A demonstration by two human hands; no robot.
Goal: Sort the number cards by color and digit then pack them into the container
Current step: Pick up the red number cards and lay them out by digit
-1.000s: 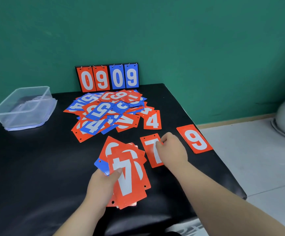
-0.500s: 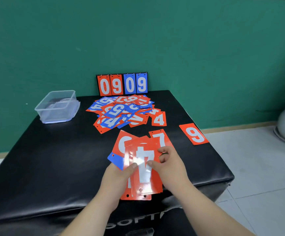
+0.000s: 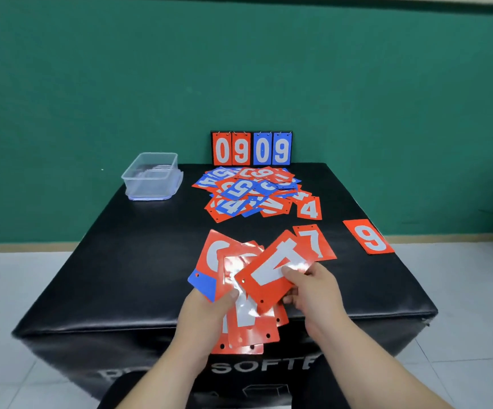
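Sorting looks early: right hand (image 3: pixel 313 287) pinches a red 4 card (image 3: pixel 272 273) above the fanned stack (image 3: pixel 213 255) gripped by left hand (image 3: pixel 207 311); mixed pile (image 3: pixel 248 193) unsorted, far-left container (image 3: pixel 151 178) apparently unpacked.

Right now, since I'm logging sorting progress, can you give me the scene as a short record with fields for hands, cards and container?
left hand: grips fanned stack, mostly red, one blue corner showing
right hand: pinches tilted red card showing 4, above the stack
single cards: red 4 at the pile's edge, red 7, red 9 near the right edge of the table
mixed pile: red and blue, before the scoreboard reading 0909
container: clear, far left; contents unclear
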